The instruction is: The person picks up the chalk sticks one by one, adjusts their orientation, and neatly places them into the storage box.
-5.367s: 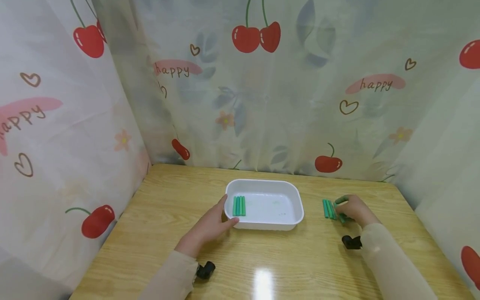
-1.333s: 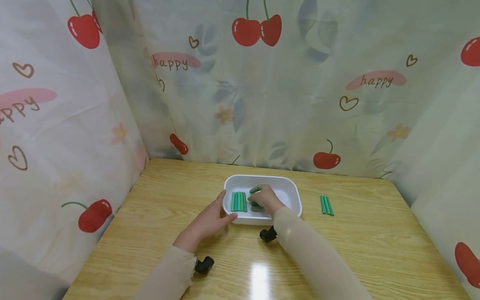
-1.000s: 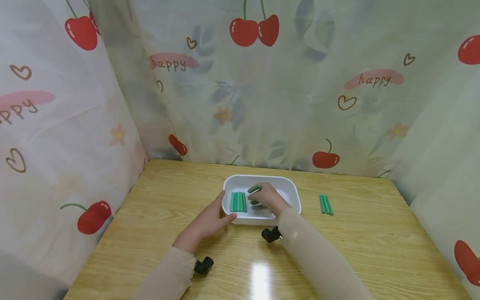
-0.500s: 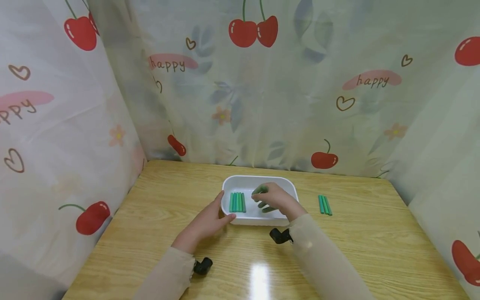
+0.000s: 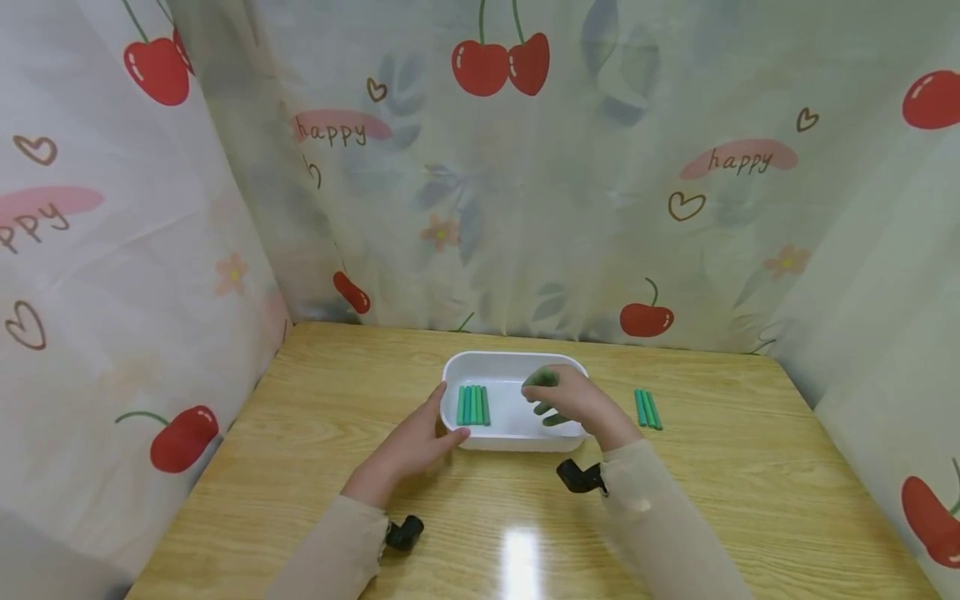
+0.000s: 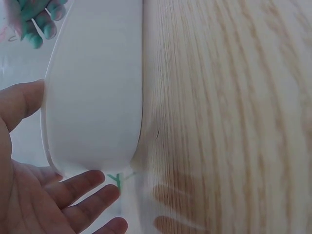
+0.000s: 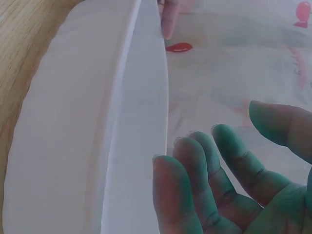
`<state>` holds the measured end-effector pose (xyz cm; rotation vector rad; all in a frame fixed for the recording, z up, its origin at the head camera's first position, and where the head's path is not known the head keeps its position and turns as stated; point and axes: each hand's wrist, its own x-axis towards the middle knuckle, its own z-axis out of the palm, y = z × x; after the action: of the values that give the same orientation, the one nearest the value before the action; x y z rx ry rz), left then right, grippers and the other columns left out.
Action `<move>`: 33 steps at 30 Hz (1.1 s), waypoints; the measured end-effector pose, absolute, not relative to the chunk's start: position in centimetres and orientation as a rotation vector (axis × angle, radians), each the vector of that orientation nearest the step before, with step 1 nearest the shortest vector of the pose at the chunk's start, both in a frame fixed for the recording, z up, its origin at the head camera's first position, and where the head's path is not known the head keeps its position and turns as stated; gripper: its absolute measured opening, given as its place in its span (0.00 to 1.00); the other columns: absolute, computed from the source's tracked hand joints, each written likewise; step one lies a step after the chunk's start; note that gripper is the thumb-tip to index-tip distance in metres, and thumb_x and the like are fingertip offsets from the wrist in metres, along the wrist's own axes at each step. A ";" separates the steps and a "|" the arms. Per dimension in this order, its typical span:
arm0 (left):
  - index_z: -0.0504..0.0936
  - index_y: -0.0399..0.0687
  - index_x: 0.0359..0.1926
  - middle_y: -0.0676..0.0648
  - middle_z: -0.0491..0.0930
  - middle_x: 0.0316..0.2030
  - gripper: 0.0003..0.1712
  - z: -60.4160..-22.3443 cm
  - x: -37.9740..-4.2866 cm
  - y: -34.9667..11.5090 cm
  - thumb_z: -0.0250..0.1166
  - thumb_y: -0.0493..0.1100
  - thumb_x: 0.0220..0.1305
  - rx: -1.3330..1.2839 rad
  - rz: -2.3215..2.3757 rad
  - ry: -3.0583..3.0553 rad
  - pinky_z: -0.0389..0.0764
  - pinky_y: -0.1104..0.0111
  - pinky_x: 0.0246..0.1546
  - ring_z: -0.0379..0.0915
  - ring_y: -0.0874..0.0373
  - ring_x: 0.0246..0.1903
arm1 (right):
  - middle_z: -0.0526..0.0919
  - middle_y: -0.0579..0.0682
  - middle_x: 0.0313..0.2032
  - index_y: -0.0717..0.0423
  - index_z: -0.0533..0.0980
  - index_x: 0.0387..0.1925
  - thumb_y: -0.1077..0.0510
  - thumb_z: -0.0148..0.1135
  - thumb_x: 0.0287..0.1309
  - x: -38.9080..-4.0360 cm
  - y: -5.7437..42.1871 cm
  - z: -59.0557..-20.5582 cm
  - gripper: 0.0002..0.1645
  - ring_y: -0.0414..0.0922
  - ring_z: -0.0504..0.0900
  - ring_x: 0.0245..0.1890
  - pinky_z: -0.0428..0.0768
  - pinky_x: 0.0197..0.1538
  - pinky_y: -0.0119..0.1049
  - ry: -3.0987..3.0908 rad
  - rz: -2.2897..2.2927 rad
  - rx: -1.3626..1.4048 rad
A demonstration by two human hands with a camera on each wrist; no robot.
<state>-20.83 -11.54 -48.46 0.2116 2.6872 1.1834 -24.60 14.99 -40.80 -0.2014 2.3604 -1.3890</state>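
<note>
A white rectangular tray [image 5: 510,444] stands on the table. Side by side at its left end lie several thin green sticks [image 5: 472,406], in lighter and darker shades. My left hand [image 5: 411,443] holds the tray's near left corner, thumb at the front rim and fingers against the end wall. Over the right half of the tray hovers my right hand [image 5: 576,398], its fingers loosely bent with nothing between them. In the right wrist view, green colour stains the fingers [image 7: 234,151] of that hand. Three more green sticks [image 5: 648,409] lie together on the table, right of the tray.
The wooden table [image 5: 360,358] is enclosed by a cherry-printed curtain [image 5: 525,208] at the back and both sides. A small black device [image 5: 405,533] sits at the left wrist, another black device [image 5: 581,477] at the right.
My right hand carried green sticks from the table pile into the tray, where the row has grown. It has since let go and drawn up and rightward. The left hand stays at the tray.
</note>
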 end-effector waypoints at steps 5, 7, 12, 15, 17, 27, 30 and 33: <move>0.41 0.52 0.81 0.45 0.50 0.78 0.56 -48.6 -20.8 -11.6 0.65 0.62 0.66 0.200 1.185 2.685 0.57 0.49 0.72 0.50 0.47 0.75 | 0.80 0.61 0.47 0.66 0.77 0.50 0.54 0.62 0.68 -24.1 15.9 -40.7 0.18 0.60 0.82 0.45 0.85 0.45 0.48 2.363 -1.411 -0.199; 0.41 0.52 0.81 0.46 0.50 0.78 0.56 -48.7 -20.8 -11.6 0.65 0.62 0.66 0.199 1.187 2.682 0.57 0.49 0.72 0.50 0.47 0.75 | 0.80 0.61 0.47 0.66 0.76 0.51 0.54 0.61 0.68 -24.0 16.3 -40.7 0.19 0.61 0.81 0.47 0.85 0.46 0.47 2.367 -1.424 -0.197; 0.41 0.52 0.81 0.46 0.50 0.78 0.55 -48.6 -20.6 -11.6 0.65 0.62 0.67 0.197 1.189 2.681 0.56 0.49 0.72 0.49 0.47 0.75 | 0.79 0.63 0.50 0.67 0.76 0.52 0.54 0.60 0.69 -23.5 17.4 -40.3 0.20 0.57 0.82 0.45 0.85 0.46 0.46 2.389 -1.442 -0.200; 0.41 0.52 0.81 0.46 0.49 0.78 0.55 -48.5 -20.6 -11.6 0.65 0.62 0.67 0.197 1.194 2.677 0.56 0.49 0.72 0.49 0.47 0.75 | 0.79 0.63 0.51 0.67 0.75 0.53 0.53 0.60 0.70 -23.2 18.1 -40.1 0.21 0.55 0.82 0.45 0.85 0.46 0.46 2.400 -1.452 -0.197; 0.41 0.52 0.81 0.46 0.49 0.78 0.55 -48.5 -20.6 -11.6 0.65 0.62 0.67 0.199 1.199 2.675 0.56 0.48 0.72 0.49 0.46 0.75 | 0.79 0.64 0.52 0.68 0.75 0.55 0.53 0.60 0.70 -23.0 18.5 -39.9 0.22 0.57 0.82 0.47 0.85 0.46 0.46 2.400 -1.459 -0.202; 0.41 0.54 0.81 0.47 0.49 0.78 0.56 -48.5 -20.8 -11.6 0.64 0.63 0.66 0.186 1.193 2.673 0.56 0.49 0.72 0.49 0.47 0.75 | 0.77 0.65 0.54 0.68 0.73 0.57 0.53 0.60 0.70 -21.7 20.0 -38.3 0.24 0.59 0.80 0.50 0.84 0.49 0.47 2.421 -1.490 -0.217; 0.41 0.54 0.81 0.47 0.49 0.78 0.56 -48.4 -20.8 -11.6 0.64 0.64 0.66 0.187 1.189 2.673 0.57 0.49 0.72 0.49 0.48 0.75 | 0.77 0.65 0.54 0.69 0.73 0.57 0.53 0.60 0.70 -21.6 20.6 -38.3 0.24 0.58 0.80 0.49 0.83 0.49 0.47 2.423 -1.505 -0.217; 0.41 0.54 0.81 0.47 0.50 0.78 0.56 -48.3 -20.8 -11.6 0.64 0.64 0.66 0.190 1.193 2.669 0.57 0.49 0.72 0.49 0.48 0.75 | 0.77 0.65 0.54 0.68 0.73 0.56 0.53 0.60 0.70 -21.6 21.3 -38.4 0.24 0.58 0.80 0.49 0.83 0.49 0.47 2.435 -1.512 -0.215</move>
<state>-20.79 -11.60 -48.35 0.1904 2.6695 1.1934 -21.61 21.30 -38.37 -0.2151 2.4351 -1.5124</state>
